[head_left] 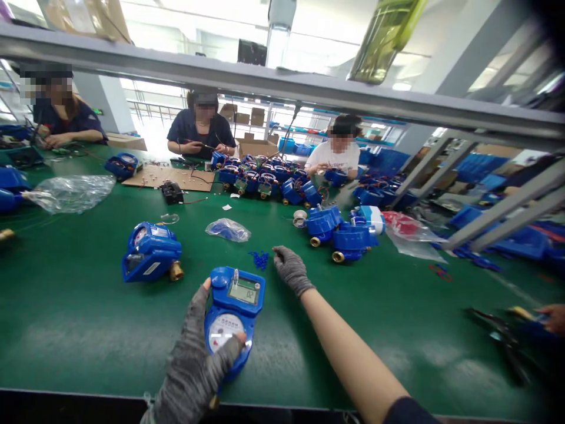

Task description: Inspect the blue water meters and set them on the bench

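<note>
My left hand [194,350], in a grey glove with bare fingertips, grips a blue water meter [258,297] by its side, thumb across the round dial. The meter has a small display reading about 02 and tilts toward me near the table's front edge. My right hand [291,270], gloved too, rests past the meter with its fingers curled together. Whatever may be in those fingers is hidden. Just left of it lies a small heap of blue parts [259,259]. A second blue water meter [152,250] with a brass fitting sits to the left.
Beyond the heap lies a clear plastic bag [228,229]. Blue meter bodies [324,224] stand at right, many more in rows [265,176] behind. A cardboard sheet [170,178] holds tiny parts. Pliers [498,335] lie far right by another person's hand [554,319]. A shelf [282,79] crosses overhead; co-workers sit opposite.
</note>
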A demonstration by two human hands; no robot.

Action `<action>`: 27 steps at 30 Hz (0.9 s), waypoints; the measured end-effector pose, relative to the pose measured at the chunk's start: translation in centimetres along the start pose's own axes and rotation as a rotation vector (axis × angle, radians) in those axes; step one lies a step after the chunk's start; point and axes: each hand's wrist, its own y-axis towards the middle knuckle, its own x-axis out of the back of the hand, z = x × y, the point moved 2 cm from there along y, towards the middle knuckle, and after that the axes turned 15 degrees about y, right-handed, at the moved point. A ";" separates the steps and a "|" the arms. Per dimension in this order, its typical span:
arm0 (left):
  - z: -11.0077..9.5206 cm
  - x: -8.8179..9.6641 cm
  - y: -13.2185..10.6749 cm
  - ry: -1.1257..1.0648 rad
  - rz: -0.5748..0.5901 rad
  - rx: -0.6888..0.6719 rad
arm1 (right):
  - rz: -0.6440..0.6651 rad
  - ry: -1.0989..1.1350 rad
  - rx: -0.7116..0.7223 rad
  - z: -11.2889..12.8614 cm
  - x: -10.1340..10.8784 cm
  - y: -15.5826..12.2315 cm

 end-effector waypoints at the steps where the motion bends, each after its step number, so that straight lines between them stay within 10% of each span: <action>1: 0.3 -0.4 -1.1 0.087 -0.005 -0.008 | 0.007 -0.028 -0.009 -0.6 -0.6 0.8; 20: 2.7 0.5 0.1 0.046 -0.047 -0.210 | 0.061 -0.029 -0.108 -1.8 -1.5 4.0; 27: 4.6 0.8 -0.1 0.104 0.037 -0.224 | 0.075 0.302 -0.033 0.0 0.5 -3.5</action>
